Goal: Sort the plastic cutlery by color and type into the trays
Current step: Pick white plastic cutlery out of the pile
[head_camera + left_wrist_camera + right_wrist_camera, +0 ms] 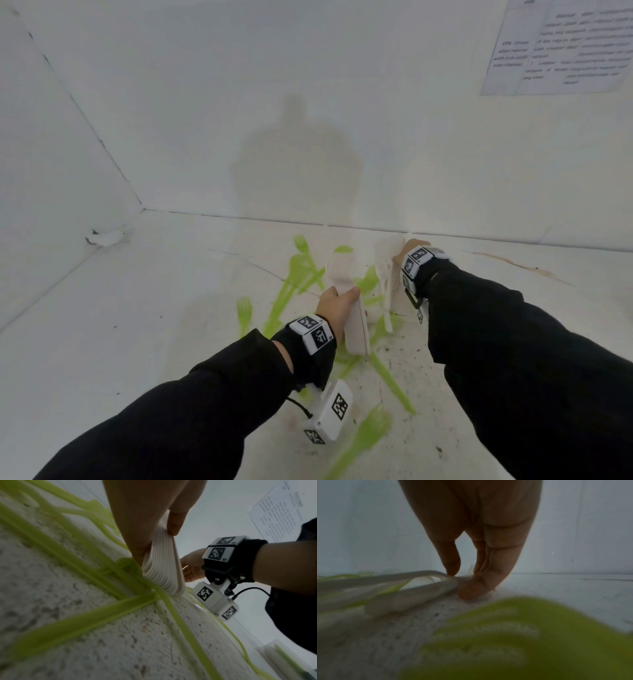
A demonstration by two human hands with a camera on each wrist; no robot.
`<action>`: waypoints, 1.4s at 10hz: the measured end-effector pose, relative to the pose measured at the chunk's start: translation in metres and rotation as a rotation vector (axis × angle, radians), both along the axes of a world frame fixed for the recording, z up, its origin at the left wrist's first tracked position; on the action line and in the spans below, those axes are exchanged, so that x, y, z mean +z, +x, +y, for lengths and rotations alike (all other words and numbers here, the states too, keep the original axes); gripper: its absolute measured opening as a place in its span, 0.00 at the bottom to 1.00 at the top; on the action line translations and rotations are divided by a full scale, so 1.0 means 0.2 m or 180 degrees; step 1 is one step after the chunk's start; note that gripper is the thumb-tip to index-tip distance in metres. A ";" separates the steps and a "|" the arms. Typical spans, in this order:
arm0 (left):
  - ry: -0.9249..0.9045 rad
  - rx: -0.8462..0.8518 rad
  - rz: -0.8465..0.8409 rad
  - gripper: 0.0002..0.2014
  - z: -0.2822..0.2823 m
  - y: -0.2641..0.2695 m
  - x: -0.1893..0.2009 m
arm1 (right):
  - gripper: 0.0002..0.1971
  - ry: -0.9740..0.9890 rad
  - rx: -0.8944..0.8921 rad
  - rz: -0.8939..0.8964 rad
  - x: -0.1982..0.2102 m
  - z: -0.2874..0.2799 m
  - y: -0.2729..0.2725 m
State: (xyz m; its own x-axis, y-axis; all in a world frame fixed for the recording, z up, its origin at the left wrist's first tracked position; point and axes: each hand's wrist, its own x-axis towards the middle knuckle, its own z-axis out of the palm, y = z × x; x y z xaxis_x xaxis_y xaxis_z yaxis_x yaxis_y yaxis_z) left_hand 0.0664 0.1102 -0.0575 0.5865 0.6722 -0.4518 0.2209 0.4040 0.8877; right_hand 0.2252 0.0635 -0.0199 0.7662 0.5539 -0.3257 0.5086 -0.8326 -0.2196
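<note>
Several green forks (297, 270) lie scattered between both hands' white cutlery bundles (356, 325).

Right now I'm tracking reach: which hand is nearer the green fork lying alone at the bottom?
Left. The left hand is up-left of the green fork; the right hand is farther back.

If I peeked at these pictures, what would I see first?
Bright green forks lie scattered on the speckled white surface, between two arms in black sleeves. The left hand grips a thick stack of white cutlery standing on end among them. The right hand, farther back near the wall, pinches more white cutlery.
</note>
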 end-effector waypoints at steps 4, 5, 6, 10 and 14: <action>0.0085 -0.0014 -0.0020 0.05 -0.06 -0.01 -0.04 | 0.22 0.0800 -0.0567 0.0778 -0.01 -0.01 -0.03; 0.0078 -0.0035 -0.0044 0.05 -0.07 -0.01 -0.03 | 0.20 0.0760 -0.0661 0.0706 0.00 -0.05 -0.01; 0.0058 -0.0050 -0.0086 0.03 -0.07 -0.02 -0.02 | 0.11 0.0483 -0.0638 0.0571 0.01 -0.07 -0.01; 0.0082 -0.0032 -0.0077 0.08 -0.08 -0.04 -0.04 | 0.19 0.0190 -0.0203 0.0335 -0.01 -0.08 -0.09; 0.0089 0.0060 -0.0054 0.07 -0.06 -0.06 -0.05 | 0.18 0.0535 -0.0488 0.0429 -0.01 -0.01 -0.14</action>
